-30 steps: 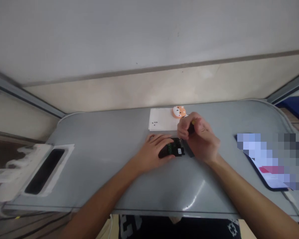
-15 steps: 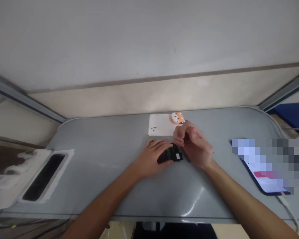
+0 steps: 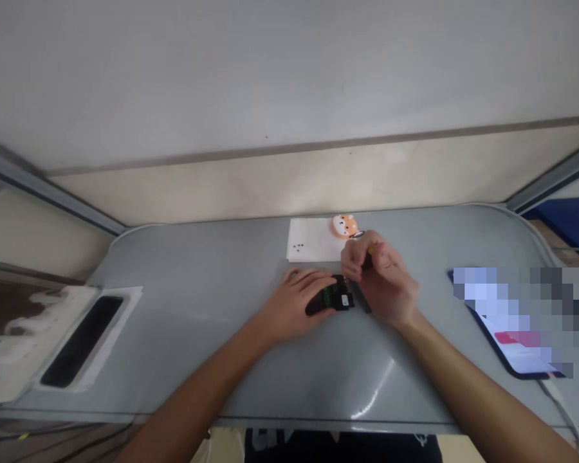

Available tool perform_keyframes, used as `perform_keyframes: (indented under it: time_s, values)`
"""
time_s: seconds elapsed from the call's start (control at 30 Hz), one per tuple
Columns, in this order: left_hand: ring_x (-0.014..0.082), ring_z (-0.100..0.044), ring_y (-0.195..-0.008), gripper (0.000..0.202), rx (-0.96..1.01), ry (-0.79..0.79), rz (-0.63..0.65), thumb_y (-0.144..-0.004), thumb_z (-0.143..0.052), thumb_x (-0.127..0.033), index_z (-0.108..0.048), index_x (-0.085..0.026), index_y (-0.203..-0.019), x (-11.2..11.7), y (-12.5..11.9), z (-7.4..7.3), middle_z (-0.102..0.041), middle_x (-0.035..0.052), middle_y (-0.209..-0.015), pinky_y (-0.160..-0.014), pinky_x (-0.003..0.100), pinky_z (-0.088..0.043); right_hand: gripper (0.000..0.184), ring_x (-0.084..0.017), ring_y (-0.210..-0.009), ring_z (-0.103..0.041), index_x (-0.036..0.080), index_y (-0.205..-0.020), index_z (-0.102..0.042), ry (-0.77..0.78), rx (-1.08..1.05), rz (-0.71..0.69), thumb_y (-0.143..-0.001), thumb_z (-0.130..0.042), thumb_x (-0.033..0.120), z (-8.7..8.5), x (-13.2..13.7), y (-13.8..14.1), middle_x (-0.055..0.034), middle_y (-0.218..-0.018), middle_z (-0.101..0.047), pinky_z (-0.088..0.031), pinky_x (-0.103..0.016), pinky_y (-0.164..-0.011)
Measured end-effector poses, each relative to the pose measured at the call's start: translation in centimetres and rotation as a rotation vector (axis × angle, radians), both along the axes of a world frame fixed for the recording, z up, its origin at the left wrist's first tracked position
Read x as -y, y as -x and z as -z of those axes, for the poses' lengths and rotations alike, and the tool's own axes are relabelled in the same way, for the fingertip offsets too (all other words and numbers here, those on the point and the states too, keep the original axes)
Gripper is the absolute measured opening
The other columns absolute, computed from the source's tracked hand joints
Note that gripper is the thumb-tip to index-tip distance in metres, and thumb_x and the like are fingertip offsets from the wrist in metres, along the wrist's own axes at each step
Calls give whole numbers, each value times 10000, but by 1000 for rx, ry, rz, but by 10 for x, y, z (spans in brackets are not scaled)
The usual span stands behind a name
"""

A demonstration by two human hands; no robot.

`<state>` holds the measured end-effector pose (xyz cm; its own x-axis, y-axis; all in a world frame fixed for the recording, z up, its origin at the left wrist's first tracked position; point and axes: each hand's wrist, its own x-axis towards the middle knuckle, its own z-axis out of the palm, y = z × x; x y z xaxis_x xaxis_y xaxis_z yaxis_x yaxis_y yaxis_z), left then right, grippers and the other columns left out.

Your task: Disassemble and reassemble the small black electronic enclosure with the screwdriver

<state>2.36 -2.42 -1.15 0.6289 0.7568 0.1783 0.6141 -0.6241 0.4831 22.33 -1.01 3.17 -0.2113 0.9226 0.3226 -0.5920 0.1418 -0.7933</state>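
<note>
Left hand (image 3: 293,305) curled around black device (image 3: 341,299), right hand (image 3: 385,280) closed around probably a screwdriver (image 3: 368,260)

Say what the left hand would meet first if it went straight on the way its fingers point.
Likely the right hand, just ahead of the left hand, which grips the black electronic device. Relative height is unclear from this view.

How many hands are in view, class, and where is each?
2. The left hand holds a black device with green circuitry; the right hand, just to its right, curls around a mostly hidden dark tool.
</note>
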Motion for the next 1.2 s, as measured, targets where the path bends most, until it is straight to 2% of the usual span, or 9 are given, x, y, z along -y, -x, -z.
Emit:
perform_keyframes:
  time_s: [0.3, 0.77, 0.93, 1.1, 1.2]
  values:
    - [257, -574, -1344, 438, -23, 17, 3, -980, -665, -441, -572, -285, -1379, 0, 0, 1, -637, 56, -1450, -1174, 460, -340, 344, -157, -613, -377, 217, -780, -574, 23, 39, -1, -999, -562, 483, 1, -2, 1, 2, -651, -425, -274, -323, -597]
    - [263, -581, -1326, 456, -14, 7, 2, -980, -657, -459, -565, -279, -1388, -1, 0, 1, -654, 61, -1422, -1165, 461, -352, 332, -160, -622, -369, 217, -785, -573, -2, 27, 18, -1010, -540, 459, 1, 0, 3, 2, -670, -415, -256, -329, -610]
    - [255, -595, -1303, 433, -5, -1, 3, -980, -657, -437, -575, -276, -1374, -1, 0, 0, -674, 51, -1385, -1155, 453, -368, 338, -166, -634, -371, 218, -805, -586, -3, 64, -26, -1025, -505, 461, 3, 1, 4, -7, -685, -435, -261, -334, -617]
    - [262, -591, -1311, 462, -13, 1, -2, -975, -664, -433, -570, -287, -1403, 0, 0, 1, -662, 57, -1404, -1169, 465, -366, 361, -168, -621, -372, 224, -779, -567, -12, 86, 42, -1004, -542, 505, -1, 1, 3, -2, -664, -424, -270, -332, -604]
    - [270, -590, -1308, 453, -14, 12, 0, -973, -666, -439, -579, -283, -1389, -1, -1, 1, -663, 61, -1402, -1167, 472, -366, 364, -167, -615, -382, 226, -783, -567, -20, 85, 21, -1010, -534, 509, -1, 0, 2, 1, -656, -428, -283, -334, -604]
